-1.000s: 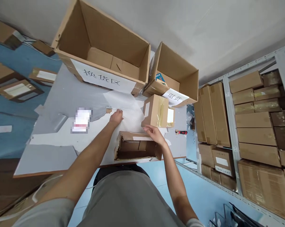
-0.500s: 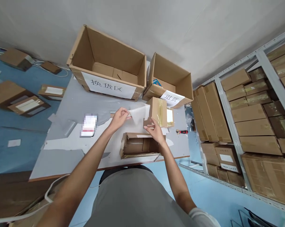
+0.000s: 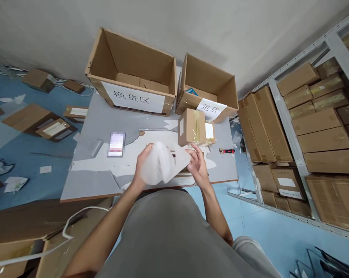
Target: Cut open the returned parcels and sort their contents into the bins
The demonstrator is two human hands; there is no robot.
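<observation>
Shelves [image 3: 299, 163] are seen right of the tabletop [image 3: 90, 183]; a white sheet [image 3: 157, 166], pinched by left hand [image 3: 140, 165] and right hand [image 3: 199, 166], is pointed lengthwise rightward.

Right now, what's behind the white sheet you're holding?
Below the sheet at right, a strip of cardboard shows on the table; whatever else lies behind is covered.

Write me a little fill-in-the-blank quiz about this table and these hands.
Between the left hand and right hand is a sheet coloured ____.
Open boxes along the table's back number ____.
The red-handled tool lies on the table's ____ side.
The floor is ____.

Missing words: white; two; right; blue.
</observation>
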